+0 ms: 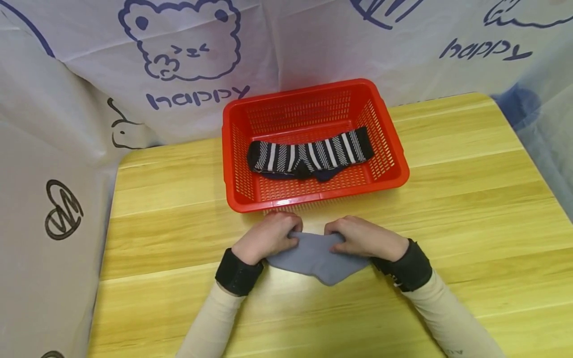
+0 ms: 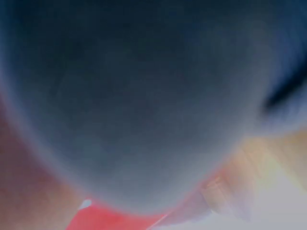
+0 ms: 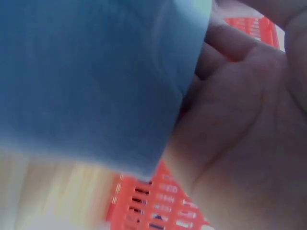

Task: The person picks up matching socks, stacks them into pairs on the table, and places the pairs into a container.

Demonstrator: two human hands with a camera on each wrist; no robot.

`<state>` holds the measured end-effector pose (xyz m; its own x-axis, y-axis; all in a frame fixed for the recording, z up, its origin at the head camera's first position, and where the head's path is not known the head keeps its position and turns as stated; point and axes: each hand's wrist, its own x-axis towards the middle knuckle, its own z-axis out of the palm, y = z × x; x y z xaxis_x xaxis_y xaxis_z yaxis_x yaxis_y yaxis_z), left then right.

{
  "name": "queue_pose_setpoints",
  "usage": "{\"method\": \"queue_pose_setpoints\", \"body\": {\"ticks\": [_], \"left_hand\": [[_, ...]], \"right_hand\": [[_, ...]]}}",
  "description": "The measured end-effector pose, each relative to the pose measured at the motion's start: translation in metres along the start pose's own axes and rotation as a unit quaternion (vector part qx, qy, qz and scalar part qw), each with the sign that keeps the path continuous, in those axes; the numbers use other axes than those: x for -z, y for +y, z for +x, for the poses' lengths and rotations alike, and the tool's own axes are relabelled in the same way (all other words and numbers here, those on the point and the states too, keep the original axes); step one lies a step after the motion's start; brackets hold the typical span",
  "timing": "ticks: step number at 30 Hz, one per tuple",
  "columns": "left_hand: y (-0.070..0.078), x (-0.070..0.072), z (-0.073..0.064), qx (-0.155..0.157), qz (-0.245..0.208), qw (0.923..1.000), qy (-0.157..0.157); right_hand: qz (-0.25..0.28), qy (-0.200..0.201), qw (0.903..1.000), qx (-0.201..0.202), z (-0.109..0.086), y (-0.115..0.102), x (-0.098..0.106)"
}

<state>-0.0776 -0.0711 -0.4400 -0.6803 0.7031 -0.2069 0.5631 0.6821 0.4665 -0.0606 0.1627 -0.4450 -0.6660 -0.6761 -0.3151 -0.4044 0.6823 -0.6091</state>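
A grey sock [image 1: 313, 253] is held flat by its far edge between both hands, in front of the basket. My left hand [image 1: 272, 236] pinches it on the left with thumb and curled fingers. On the right, my right hand [image 1: 364, 237] pinches the same edge. The sock's heel bulges toward me between the hands. In the left wrist view the grey cloth [image 2: 139, 105] covers nearly everything and hides the fingers. Beside the right palm [image 3: 240, 129], the sock [image 3: 86, 81] hangs large in the right wrist view.
A red plastic basket [image 1: 315, 198] stands just beyond the hands. Inside lie black-and-white striped socks [image 1: 309, 153], with dark blue cloth [image 1: 329, 174] showing beneath. The wooden table [image 1: 165, 223] reaches back to a white curtain [image 1: 304, 44] with drawings.
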Motion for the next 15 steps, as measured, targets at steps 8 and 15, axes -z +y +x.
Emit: {"method": "queue_pose_setpoints", "body": {"ticks": [8, 15], "left_hand": [[-0.003, 0.006, -0.004, 0.011, -0.023, 0.9991, -0.032], [-0.003, 0.017, -0.012, -0.012, -0.047, 0.9964, -0.069]], "right_hand": [[0.008, 0.015, 0.9998, 0.0, -0.011, 0.014, 0.014], [0.05, 0.013, 0.9986, 0.001, -0.031, 0.013, 0.037]]}}
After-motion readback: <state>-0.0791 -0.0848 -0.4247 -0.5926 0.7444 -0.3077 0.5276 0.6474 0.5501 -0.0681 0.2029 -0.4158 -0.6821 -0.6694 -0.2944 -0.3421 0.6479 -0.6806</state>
